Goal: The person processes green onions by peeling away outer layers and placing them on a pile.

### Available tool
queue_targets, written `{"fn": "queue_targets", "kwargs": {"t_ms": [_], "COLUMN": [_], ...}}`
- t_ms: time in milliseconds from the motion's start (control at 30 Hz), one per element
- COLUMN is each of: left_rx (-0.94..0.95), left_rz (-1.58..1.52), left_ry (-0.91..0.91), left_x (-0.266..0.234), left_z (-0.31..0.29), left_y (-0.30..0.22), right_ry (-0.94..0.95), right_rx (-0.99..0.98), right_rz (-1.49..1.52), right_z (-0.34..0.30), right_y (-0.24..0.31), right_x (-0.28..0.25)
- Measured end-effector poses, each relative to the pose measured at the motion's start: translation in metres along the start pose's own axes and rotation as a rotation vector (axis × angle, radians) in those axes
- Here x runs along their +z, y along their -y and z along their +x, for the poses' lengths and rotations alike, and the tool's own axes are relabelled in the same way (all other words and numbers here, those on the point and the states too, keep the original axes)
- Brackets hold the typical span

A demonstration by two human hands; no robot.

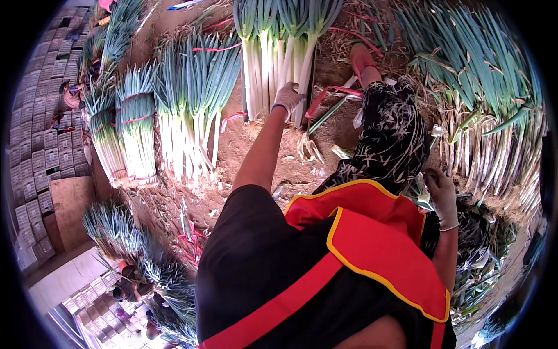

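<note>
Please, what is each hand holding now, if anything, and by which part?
The left hand touches the white lower part of green onions; a closed grip cannot be told. Nothing visible is in the right hand.

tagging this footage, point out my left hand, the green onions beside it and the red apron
left hand [288, 98], head view: back of the glove
green onions [263, 75], head view: white stalks
red apron [383, 253], head view: yellow-edged flap

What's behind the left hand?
White leek-like stalks, visible above and to both sides of the gloved left hand. The stalk sections directly behind the glove are covered, so can't tell.
</note>
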State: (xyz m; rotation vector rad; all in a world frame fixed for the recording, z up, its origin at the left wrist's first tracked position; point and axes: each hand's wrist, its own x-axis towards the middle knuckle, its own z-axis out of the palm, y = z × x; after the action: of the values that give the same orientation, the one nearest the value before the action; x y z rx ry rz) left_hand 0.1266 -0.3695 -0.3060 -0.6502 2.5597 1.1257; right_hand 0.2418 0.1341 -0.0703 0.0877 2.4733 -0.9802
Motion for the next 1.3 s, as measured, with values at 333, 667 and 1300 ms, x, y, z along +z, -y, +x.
{"fn": "queue_targets", "kwargs": {"t_ms": [333,667,1300], "left_rx": [0.058,0.024,-0.158], "left_rz": [0.087,0.029,0.215], "left_ry": [-0.012,-0.053,-0.285], "left_x": [-0.006,0.030,-0.034], "left_z": [-0.012,-0.044,-0.068], "left_y": [-0.023,-0.003,-0.049], "right_ry": [0.004,-0.010,0.043], "right_rx": [-0.022,-0.047,-0.037], "right_rz": [0.001,0.010,0.072], "right_z": [0.004,0.002,0.000], "right_y": [-0.007,-0.016,-0.020], "right_x": [0.008,0.014,0.016]}}
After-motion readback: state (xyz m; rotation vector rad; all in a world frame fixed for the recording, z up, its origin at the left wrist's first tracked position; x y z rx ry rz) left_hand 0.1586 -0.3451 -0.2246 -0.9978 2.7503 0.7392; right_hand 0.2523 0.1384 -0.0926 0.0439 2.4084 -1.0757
